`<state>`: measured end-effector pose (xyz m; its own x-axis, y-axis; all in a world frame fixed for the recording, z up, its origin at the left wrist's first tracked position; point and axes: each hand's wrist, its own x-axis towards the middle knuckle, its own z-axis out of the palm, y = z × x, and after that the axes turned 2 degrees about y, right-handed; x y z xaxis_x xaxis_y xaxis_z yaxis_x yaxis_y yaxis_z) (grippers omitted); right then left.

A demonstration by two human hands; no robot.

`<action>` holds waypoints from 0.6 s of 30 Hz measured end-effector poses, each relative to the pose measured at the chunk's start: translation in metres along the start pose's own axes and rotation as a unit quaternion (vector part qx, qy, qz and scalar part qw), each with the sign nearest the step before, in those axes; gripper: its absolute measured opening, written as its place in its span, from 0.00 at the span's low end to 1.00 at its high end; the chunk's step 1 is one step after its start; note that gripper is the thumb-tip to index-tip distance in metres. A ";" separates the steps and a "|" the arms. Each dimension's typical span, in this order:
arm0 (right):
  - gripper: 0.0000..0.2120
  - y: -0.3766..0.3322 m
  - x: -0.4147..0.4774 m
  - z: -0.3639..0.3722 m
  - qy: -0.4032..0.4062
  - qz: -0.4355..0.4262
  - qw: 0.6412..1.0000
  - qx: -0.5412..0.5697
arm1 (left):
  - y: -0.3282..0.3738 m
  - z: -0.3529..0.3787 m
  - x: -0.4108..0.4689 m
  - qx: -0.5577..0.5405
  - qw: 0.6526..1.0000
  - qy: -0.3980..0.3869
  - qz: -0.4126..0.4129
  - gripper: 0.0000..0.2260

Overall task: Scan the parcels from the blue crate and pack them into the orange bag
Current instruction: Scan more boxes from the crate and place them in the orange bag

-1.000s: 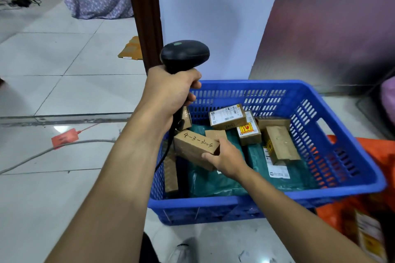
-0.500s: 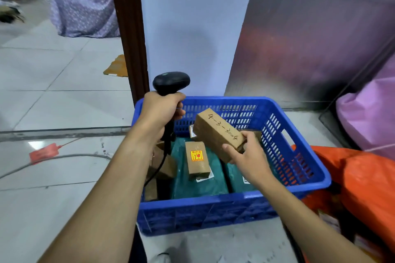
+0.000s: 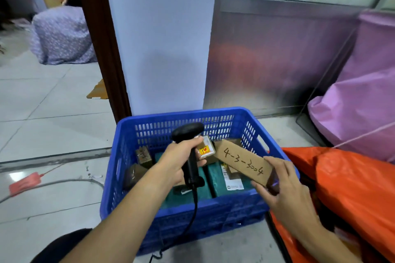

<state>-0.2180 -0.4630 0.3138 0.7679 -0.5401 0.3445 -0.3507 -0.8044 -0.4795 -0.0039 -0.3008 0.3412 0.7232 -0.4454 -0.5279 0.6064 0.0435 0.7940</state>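
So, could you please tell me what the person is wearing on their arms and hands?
The left hand and right hand wear no gloves, and no ring, watch or wristband is visible. No sleeves show above them; both arms are bare to the frame edge.

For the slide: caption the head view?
The left hand grips a scanner over the blue crate; the right hand holds a cardboard parcel marked 4-3-3004 beside the orange bag.

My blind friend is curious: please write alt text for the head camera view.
A person's right grip, a bare hand, holds a cardboard box marked 4-3-3004 above a blue crate of parcels, while the left grip holds a black scanner beside it. An orange bag lies right of the crate.
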 end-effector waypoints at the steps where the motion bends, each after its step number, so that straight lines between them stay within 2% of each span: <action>1: 0.31 0.001 0.001 -0.002 0.006 -0.010 1.000 -0.001 | -0.005 0.003 0.000 0.013 1.000 -0.005 -0.002 0.08; 4: 0.33 -0.001 0.008 -0.011 0.008 -0.052 0.999 -0.011 | -0.011 0.013 -0.002 0.033 0.999 -0.034 -0.009 0.10; 10: 0.33 0.007 0.006 -0.015 0.024 -0.074 0.997 0.009 | -0.013 0.025 -0.001 0.008 0.998 -0.046 -0.033 0.08; 15: 0.33 0.006 0.007 -0.007 0.033 -0.084 0.995 0.050 | -0.013 0.026 -0.001 0.016 0.997 -0.047 -0.051 0.17; 18: 0.30 0.005 0.007 -0.008 0.050 -0.087 0.992 0.081 | -0.008 0.025 -0.003 0.014 0.997 -0.068 -0.026 0.17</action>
<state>-0.2187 -0.4733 0.3207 0.7498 -0.4244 0.5076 -0.1208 -0.8421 -0.5257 -0.0194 -0.3224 0.3439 0.6379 -0.5638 -0.5247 0.6310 -0.0079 0.7757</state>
